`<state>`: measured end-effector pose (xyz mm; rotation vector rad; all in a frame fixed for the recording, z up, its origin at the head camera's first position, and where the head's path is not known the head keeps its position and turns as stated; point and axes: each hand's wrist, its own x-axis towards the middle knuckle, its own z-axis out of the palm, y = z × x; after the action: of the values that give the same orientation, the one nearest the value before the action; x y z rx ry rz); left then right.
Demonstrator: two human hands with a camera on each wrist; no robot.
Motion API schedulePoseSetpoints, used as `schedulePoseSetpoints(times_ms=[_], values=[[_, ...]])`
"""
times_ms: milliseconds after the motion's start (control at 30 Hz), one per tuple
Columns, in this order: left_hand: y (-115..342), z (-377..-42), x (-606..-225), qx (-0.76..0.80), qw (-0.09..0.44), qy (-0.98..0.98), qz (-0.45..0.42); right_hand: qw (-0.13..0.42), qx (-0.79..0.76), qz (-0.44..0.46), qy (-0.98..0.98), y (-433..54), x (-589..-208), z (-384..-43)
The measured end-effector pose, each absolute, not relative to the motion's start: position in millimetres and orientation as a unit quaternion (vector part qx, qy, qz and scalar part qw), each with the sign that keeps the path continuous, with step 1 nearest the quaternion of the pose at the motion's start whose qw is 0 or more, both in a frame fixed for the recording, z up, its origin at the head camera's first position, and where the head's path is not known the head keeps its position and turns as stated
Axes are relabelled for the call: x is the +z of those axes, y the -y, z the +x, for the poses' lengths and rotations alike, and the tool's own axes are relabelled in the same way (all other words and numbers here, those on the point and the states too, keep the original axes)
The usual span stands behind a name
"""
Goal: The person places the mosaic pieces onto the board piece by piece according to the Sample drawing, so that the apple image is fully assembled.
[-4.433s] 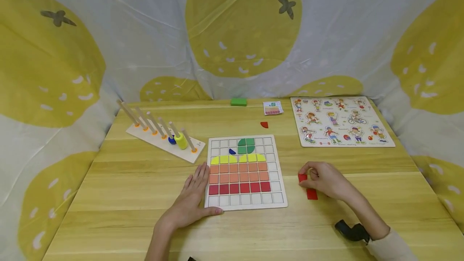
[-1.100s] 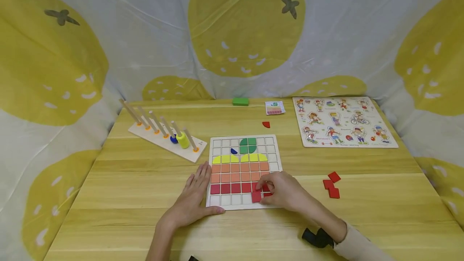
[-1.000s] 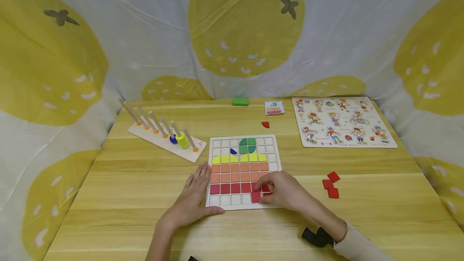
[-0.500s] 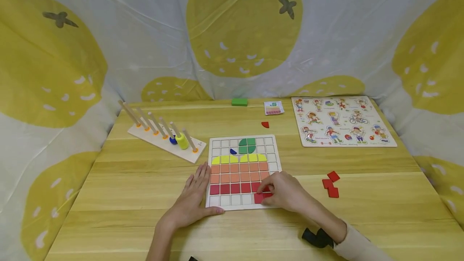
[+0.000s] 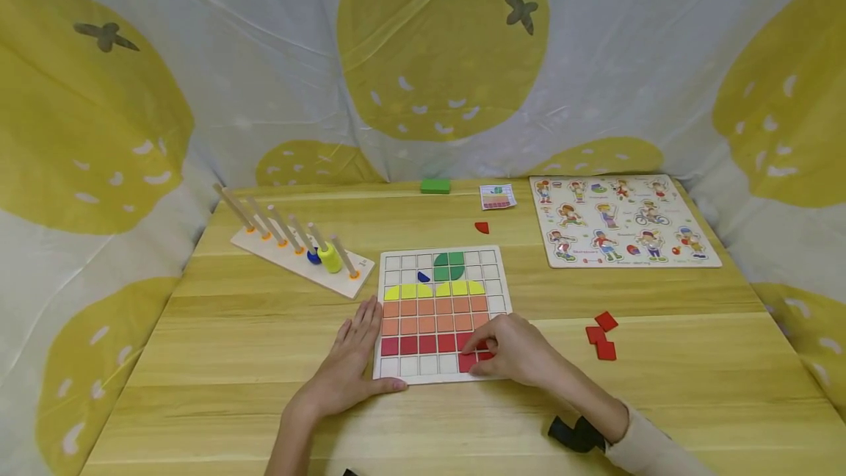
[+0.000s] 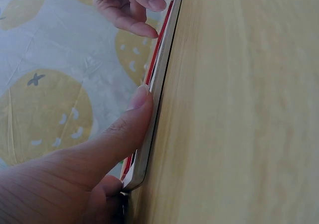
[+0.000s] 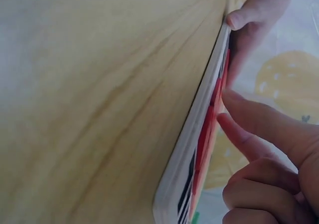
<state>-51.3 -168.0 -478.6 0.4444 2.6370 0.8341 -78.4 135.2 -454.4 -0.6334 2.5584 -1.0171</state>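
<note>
A white grid board (image 5: 429,366) lies on the table with coloured tiles in its cells: green, yellow, orange, and a full red row. My left hand (image 5: 353,355) rests along its left side, fingers straight, the thumb (image 6: 139,99) on the near edge. At the bottom row my right hand (image 5: 518,350) has thumb and index finger curled at a red square tile (image 5: 466,363), which sits in a cell. In the right wrist view this tile (image 7: 215,92) stands slightly proud of the board. Another red tile beside it is partly hidden by the hand.
Several loose red tiles (image 5: 601,336) lie to the right. Behind the board are a red quarter-circle piece (image 5: 482,228), a pattern card (image 5: 497,197) and a green block (image 5: 435,186). A peg stand (image 5: 300,255) is at left, a picture puzzle (image 5: 624,222) at back right.
My right hand has moved from the loose red tiles onto the board's bottom row. The red tile at its fingers has shifted and now lies in the cell. The left hand stays put.
</note>
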Motion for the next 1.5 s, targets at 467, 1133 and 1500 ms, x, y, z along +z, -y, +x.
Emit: schedulePoseSetpoints(times_ms=[467,1133,1500], values=[[168.5,-49.5,-477.9,0.304,0.162,-0.926,0.156,0.144,-0.414,-0.174,-0.882,-204.3,-452.0,-87.2],[167.1,-50.4,-478.0,0.302,0.160,-0.926,0.160,0.137,-0.360,-0.032,-0.922,-330.0,-464.6,-88.6],[167.7,-50.6,-478.9,0.298,0.162,-0.927,0.159,0.123,-0.335,-0.051,-0.933,-317.3,-460.7,-92.5]])
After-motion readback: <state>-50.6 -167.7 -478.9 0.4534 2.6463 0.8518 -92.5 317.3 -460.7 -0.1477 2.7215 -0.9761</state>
